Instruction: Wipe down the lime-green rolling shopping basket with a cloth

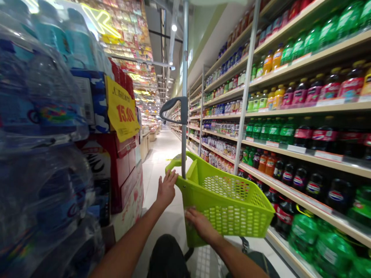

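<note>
The basket (232, 221) sat right of frame centre, long axis running rightward; left hand (167, 188) touched its rim, right hand (200, 224) its near side; I couldn't tell whether either gripped.

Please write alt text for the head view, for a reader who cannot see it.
A person's left hand touches the rim of a green basket, the right hand its side, in a store aisle. A grey handle rises from the basket. Shelves of bottles line the right; wrapped bottles and a yellow sign are on the left.
</note>
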`<state>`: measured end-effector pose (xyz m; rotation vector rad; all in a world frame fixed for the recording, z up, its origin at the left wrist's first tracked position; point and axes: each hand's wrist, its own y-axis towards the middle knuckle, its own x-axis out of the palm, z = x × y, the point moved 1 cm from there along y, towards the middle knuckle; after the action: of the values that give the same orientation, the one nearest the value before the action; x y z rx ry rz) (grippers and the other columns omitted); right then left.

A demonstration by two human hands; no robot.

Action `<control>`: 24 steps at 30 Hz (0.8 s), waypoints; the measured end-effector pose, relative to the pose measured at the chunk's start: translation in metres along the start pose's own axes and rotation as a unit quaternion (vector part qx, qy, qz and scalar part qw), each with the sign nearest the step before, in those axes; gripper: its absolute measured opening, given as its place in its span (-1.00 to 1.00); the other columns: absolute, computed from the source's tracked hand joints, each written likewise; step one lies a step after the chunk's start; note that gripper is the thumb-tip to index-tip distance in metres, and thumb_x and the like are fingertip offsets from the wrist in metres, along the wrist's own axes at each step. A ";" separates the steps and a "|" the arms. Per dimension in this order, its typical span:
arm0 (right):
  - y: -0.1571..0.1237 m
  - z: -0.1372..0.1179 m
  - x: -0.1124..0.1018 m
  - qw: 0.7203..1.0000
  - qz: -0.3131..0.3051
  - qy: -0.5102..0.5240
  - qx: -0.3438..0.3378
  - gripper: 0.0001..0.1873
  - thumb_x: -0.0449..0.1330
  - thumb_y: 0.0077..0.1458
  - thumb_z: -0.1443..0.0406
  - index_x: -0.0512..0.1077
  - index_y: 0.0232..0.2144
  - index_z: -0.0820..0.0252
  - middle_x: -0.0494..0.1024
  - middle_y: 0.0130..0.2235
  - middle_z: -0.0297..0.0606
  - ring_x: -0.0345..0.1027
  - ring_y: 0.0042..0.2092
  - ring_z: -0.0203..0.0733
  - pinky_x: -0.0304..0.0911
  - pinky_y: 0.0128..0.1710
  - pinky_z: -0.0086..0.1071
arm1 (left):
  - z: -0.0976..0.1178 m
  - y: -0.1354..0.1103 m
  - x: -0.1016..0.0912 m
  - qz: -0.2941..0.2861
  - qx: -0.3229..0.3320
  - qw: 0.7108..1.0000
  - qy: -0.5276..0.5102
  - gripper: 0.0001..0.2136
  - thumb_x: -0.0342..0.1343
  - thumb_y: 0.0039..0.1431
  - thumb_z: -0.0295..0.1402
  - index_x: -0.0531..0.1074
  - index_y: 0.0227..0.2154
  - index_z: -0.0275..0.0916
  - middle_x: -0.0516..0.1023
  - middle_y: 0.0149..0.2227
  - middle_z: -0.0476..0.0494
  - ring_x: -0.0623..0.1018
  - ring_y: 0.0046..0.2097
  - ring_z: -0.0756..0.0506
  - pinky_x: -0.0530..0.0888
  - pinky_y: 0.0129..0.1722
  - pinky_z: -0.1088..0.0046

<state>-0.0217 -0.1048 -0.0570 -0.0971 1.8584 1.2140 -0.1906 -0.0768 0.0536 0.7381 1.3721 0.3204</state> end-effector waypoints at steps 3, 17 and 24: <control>0.049 0.006 -0.024 0.993 0.106 -0.028 -0.039 -0.68 -0.04 0.14 0.39 0.36 -0.08 0.16 0.31 0.07 -0.18 0.13 0.12 -0.17 0.14 0.07 -0.25 | 0.002 0.000 0.001 -0.005 -0.001 1.000 0.006 -0.38 -0.20 -0.14 -0.66 0.19 0.07 -0.21 0.08 0.20 -0.06 0.01 0.23 -0.14 0.09 0.09 0.04; 0.019 0.005 -0.013 0.995 0.095 -0.026 -0.032 -0.67 -0.06 0.15 0.39 0.36 -0.08 0.13 0.32 0.07 -0.22 0.09 0.14 -0.21 0.13 0.10 -0.26 | 0.013 -0.004 0.008 0.009 0.004 1.000 0.022 -0.36 -0.20 -0.14 -0.64 0.11 0.11 -0.24 0.02 0.22 -0.12 -0.05 0.24 -0.16 -0.01 0.13 -0.01; -0.011 0.043 -0.026 0.995 0.096 -0.007 0.011 -0.61 -0.06 0.09 0.47 0.37 -0.09 0.09 0.36 0.03 -0.26 0.07 0.15 -0.27 0.11 0.11 -0.27 | 0.040 -0.019 0.017 0.072 0.008 0.997 -0.033 -0.41 -0.19 -0.08 -0.61 0.04 0.13 -0.43 -0.01 0.22 -0.31 -0.05 0.24 -0.16 -0.15 0.18 0.05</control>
<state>0.0263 -0.0876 -0.0520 0.1043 1.9026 1.3206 -0.1532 -0.0918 0.0296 0.8568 1.2629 0.3960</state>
